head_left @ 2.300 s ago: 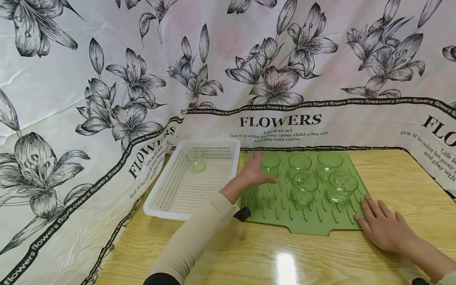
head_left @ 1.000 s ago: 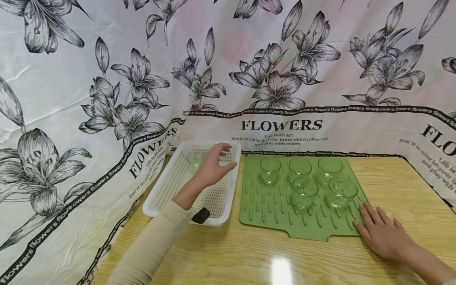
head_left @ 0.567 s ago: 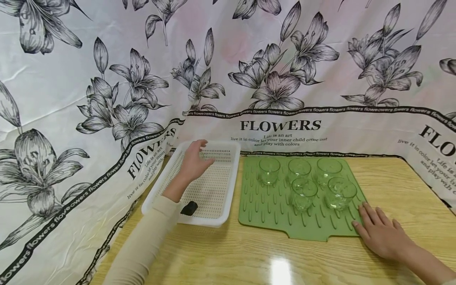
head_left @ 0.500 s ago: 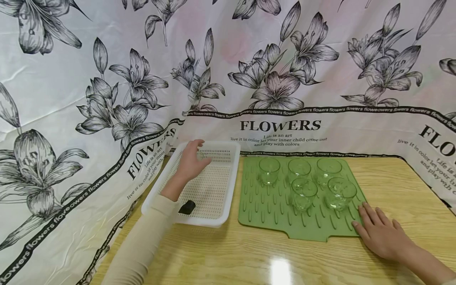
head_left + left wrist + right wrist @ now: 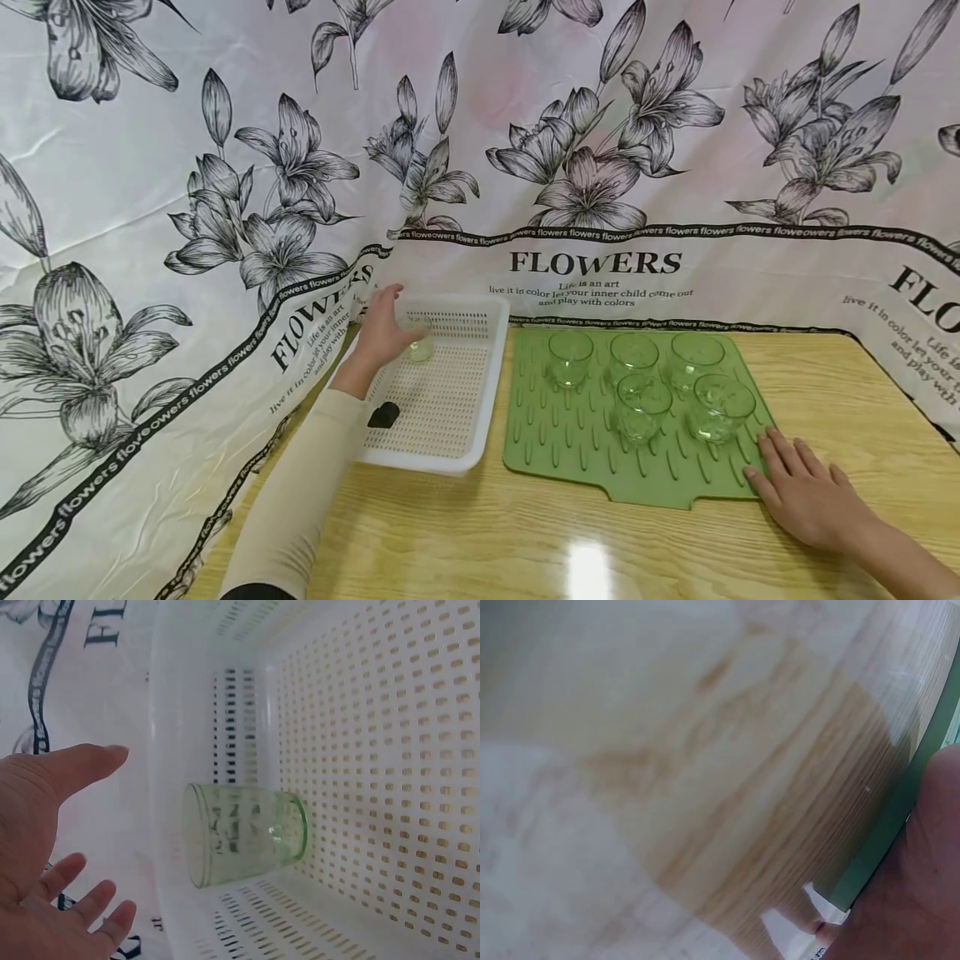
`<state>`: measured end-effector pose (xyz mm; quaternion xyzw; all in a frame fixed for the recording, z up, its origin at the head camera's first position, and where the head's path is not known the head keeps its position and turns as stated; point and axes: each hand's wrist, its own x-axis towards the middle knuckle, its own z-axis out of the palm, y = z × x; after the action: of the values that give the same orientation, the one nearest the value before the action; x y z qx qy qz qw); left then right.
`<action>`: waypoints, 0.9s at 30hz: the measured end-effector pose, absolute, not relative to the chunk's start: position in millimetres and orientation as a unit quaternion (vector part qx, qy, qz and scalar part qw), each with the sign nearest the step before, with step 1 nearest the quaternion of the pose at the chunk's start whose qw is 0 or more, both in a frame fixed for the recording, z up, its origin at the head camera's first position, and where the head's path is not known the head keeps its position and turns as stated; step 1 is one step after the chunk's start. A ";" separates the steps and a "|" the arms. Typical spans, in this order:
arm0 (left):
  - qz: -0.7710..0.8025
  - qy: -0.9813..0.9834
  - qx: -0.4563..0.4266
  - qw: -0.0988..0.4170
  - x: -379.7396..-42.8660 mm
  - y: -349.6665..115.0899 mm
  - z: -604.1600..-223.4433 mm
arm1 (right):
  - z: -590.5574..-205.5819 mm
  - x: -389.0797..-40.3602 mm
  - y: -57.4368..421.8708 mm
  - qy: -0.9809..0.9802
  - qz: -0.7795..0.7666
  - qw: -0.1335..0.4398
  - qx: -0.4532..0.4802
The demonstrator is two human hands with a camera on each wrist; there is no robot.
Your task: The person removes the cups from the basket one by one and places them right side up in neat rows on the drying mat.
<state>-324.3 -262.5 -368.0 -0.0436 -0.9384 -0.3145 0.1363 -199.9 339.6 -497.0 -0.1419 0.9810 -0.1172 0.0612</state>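
Note:
In the head view my left hand [image 5: 382, 335] is over the back left of a white perforated basket [image 5: 480, 417], thumb and fingers spread apart. A clear greenish glass [image 5: 244, 836] stands inside that basket; the left wrist view shows a gap between it and the hand. Several similar glasses [image 5: 642, 407] stand on a green ridged mat [image 5: 577, 450] to the right. My right hand [image 5: 810, 493] lies flat at the mat's right front edge, its fingertips touching it. The right wrist view shows only part of that hand beside the mat's edge.
The wooden table [image 5: 480, 542] carries the basket and mat side by side. A white flower-printed cloth [image 5: 600, 283] hangs behind and along the left, close against the basket's back and left sides.
My left hand has moved left from the glass at the mat's back left corner to the basket, leaving that glass on the mat. The right hand has stayed put.

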 end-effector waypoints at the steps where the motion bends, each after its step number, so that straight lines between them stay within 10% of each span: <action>1: -0.319 -0.937 -0.041 0.134 -326.1 -263.9 -369.1 | -497.5 -199.4 339.6 0.981 -0.118 0.062 -0.142; 27: -0.416 -0.908 0.050 0.016 -345.7 -278.9 -404.6 | -495.3 -199.2 339.0 0.981 -0.118 0.061 -0.139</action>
<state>-345.7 -278.9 -404.6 0.0504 -0.9077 -0.4164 0.0163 -199.2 339.0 -495.3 -0.1389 0.9813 -0.1182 0.0612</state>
